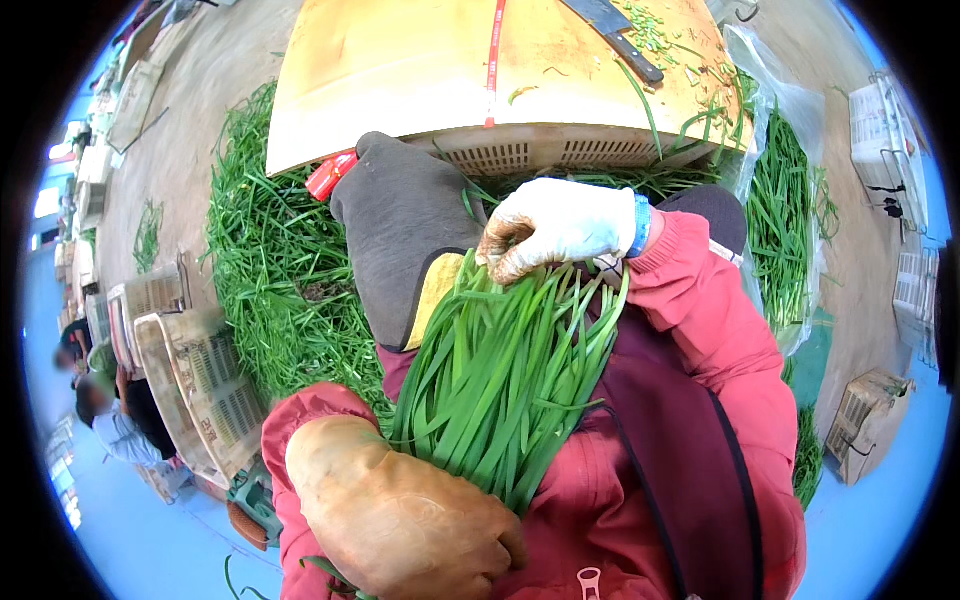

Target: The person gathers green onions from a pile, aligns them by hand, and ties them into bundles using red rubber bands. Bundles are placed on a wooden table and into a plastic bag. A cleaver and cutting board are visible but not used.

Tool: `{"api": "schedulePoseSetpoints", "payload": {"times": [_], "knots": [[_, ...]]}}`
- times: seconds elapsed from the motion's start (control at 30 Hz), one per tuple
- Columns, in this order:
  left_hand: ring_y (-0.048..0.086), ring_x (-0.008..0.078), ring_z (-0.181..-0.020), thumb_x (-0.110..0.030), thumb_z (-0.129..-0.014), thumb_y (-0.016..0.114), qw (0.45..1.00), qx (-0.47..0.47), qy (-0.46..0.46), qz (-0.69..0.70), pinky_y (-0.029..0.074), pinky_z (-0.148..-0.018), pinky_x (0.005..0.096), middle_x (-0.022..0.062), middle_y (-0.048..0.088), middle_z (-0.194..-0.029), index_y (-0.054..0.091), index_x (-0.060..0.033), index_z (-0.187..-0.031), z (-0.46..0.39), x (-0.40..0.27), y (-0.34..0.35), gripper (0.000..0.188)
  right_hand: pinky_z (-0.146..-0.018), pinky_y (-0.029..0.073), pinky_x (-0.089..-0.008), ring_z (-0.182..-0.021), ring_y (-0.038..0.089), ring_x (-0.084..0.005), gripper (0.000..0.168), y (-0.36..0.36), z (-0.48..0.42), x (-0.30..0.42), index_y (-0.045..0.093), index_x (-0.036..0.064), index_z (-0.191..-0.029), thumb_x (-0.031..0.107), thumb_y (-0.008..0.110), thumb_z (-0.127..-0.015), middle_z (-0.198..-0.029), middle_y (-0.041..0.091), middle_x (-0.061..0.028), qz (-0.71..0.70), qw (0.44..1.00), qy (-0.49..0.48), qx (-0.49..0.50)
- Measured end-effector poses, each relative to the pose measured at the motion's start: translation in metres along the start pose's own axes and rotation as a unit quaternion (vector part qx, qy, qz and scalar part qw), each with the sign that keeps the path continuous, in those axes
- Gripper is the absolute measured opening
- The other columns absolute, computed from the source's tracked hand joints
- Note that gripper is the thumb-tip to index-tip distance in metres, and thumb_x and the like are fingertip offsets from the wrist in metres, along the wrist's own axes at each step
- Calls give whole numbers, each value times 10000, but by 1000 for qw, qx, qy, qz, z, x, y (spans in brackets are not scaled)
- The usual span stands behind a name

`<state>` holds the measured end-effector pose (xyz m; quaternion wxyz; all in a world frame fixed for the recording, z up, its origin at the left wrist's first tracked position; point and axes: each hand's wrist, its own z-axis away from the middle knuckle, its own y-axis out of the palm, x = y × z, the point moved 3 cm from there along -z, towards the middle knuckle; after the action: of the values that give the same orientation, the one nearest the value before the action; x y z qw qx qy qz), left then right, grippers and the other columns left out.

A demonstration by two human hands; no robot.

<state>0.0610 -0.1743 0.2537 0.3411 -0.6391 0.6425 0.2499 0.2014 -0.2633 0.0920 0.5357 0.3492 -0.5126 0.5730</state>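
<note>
A bundle of garlic chives (pixel 506 375) lies aslant across my lap, its pale stem ends towards the board and its leaves towards my body. My left hand (pixel 397 502), in a stained tan rubber glove, is curled around the leaf end, and its palm side is hidden. At the stem end is my right hand (pixel 566 225), in a white glove with brown-stained fingers and a blue knit cuff. Its thumb and fingers pinch at the chives along the bundle's left edge; the exact stems between them are hidden.
Ahead stands a wooden board (pixel 405 75) on a plastic crate (pixel 495 157), bearing a cleaver (pixel 615 37), a red strap (pixel 493 67) and chive scraps. Loose greens (pixel 285 262) are heaped left; a plastic bag of chives (pixel 780 217) stands right. Crates (pixel 202 390) and people (pixel 124 427) are farther left.
</note>
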Motion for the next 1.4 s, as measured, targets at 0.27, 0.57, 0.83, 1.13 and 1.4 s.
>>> {"api": "schedulePoseSetpoints", "payload": {"times": [0.27, 0.57, 0.83, 1.13, 1.4], "knots": [[567, 303, -679, -625, -854, 389, 999, -33, 30, 27, 486, -755, 425, 121, 540, -672, 576, -23, -752, 11, 7, 8, 639, -706, 486, -343, -762, 646, -248, 393, 7, 0, 8, 686, -1, -887, 369, 721, -760, -825, 675, -143, 35, 999, 13, -13], [583, 300, -706, -566, -889, 369, 1000, -23, 12, 9, 489, -779, 454, 141, 560, -698, 593, -6, -758, 13, 7, 13, 617, -630, 517, -425, -683, 640, -326, 108, -2, 1, -46, 675, 87, -766, 132, 616, -688, -741, 637, -129, 447, 865, 52, -221], [608, 341, -768, -275, -878, 416, 1000, -29, -1, 9, 501, -806, 470, 192, 600, -767, 601, 23, -766, 9, 3, 17, 368, -711, 507, -389, -825, 631, -312, 259, -26, 10, -60, 687, 71, -853, 316, 648, -778, -877, 651, -129, 449, 849, 137, -243], [655, 126, -716, -32, -897, 467, 924, -319, 212, -5, 476, -706, 278, 53, 666, -681, 597, -123, -663, 117, -44, -45, 282, -791, 466, -298, -846, 555, -84, 310, 73, -34, -115, 660, 81, -1071, 342, 550, -945, -998, 647, 31, -303, 938, -67, 154], [502, 279, -1165, -240, -828, 671, 563, -808, 118, -123, 329, -1063, 534, 45, 630, -1073, 611, -133, -1020, 348, 14, 40, 228, -550, 457, -296, -809, 640, -174, 296, 78, -2, -119, 575, 51, -1182, 145, 504, -910, -1067, 658, -70, -675, 730, 102, -35]]}}
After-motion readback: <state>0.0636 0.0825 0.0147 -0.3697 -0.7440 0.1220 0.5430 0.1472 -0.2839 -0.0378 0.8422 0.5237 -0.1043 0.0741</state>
